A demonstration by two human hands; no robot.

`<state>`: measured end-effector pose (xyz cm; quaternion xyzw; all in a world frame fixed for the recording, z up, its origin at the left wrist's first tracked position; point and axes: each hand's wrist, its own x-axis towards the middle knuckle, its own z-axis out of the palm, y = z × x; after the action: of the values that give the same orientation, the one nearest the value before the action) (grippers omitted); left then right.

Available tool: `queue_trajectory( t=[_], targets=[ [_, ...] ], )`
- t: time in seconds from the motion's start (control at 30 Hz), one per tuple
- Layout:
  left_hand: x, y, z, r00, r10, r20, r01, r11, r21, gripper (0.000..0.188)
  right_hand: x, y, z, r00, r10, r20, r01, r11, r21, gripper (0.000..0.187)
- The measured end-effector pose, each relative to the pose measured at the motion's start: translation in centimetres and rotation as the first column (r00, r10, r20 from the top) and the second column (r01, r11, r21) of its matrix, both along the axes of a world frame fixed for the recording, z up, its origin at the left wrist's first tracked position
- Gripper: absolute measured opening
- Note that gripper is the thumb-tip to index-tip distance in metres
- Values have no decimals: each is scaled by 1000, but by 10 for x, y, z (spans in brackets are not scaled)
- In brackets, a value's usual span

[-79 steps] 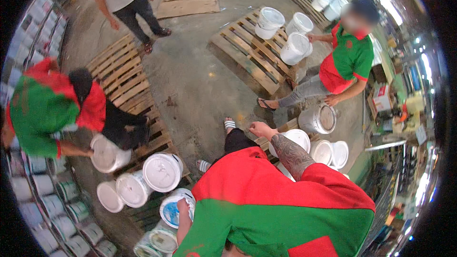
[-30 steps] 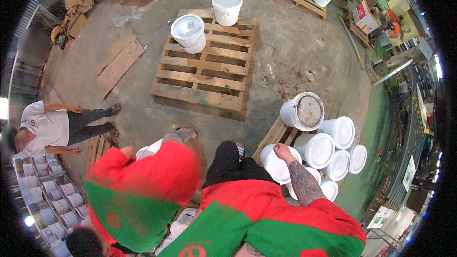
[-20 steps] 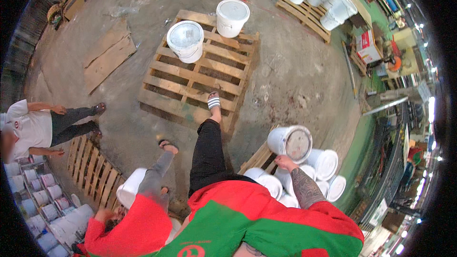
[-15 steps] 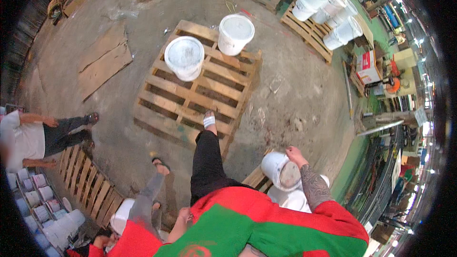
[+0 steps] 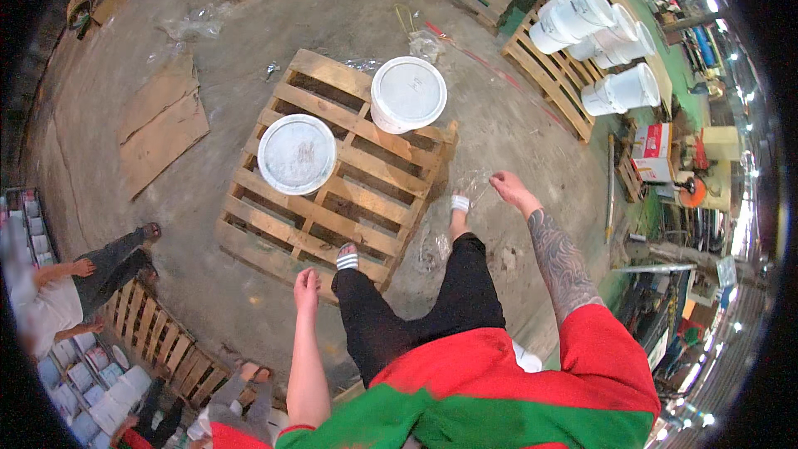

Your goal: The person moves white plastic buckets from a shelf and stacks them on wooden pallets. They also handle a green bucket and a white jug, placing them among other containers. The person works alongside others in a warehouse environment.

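My left hand (image 5: 307, 284) is held out over the near left edge of a wooden pallet (image 5: 298, 222), touching nothing. Its fingers are curled in and nothing shows in them. Above the concrete floor right of the pallet is my right hand (image 5: 513, 191), with the fingers bent together and no object seen in it. On the pallet stand two lidded white buckets, one at the left (image 5: 297, 155) and another at the far right (image 5: 408, 93). Both are upright and out of my hands' touch. A white bucket (image 5: 527, 357) is mostly hidden behind my red and green shirt.
Several white buckets (image 5: 582, 15) stand on a pallet (image 5: 573, 87) at the far right. Flattened cardboard (image 5: 164, 129) lies on the floor at left. A person (image 5: 50, 303) stands left beside another pallet (image 5: 162, 324); other people are at lower left. Clear plastic (image 5: 432, 245) lies near my right foot.
My right hand has left the bucket at my right side and swung forward, empty. My left arm has come forward too. I have turned and stepped, and both feet now show near the pallet.
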<state>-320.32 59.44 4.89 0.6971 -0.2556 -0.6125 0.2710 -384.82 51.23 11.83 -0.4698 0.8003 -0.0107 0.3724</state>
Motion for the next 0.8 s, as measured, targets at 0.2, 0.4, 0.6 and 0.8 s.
queue_trajectory(
  t=[0.2, 0.4, 0.6, 0.8],
  targets=[
    [-134, 123, -1, 704, -61, 708, -80, 983, 165, 33, -143, -222, -199, 993, -14, 114, 11, 1000, 23, 57],
    [-392, 313, 74, 787, -449, 423, -45, 641, 766, 28, -183, -412, -399, 882, -290, 372, 311, 950, 4, 54],
    [-530, 319, 87, 920, 106, 377, -375, 511, 773, 40, -155, -474, -437, 235, -469, 852, 328, 863, 385, 45],
    [-577, 325, 108, 877, 379, 295, -461, 491, 739, 53, -146, -492, -435, 462, -286, 840, 343, 931, 129, 44]
  ],
)
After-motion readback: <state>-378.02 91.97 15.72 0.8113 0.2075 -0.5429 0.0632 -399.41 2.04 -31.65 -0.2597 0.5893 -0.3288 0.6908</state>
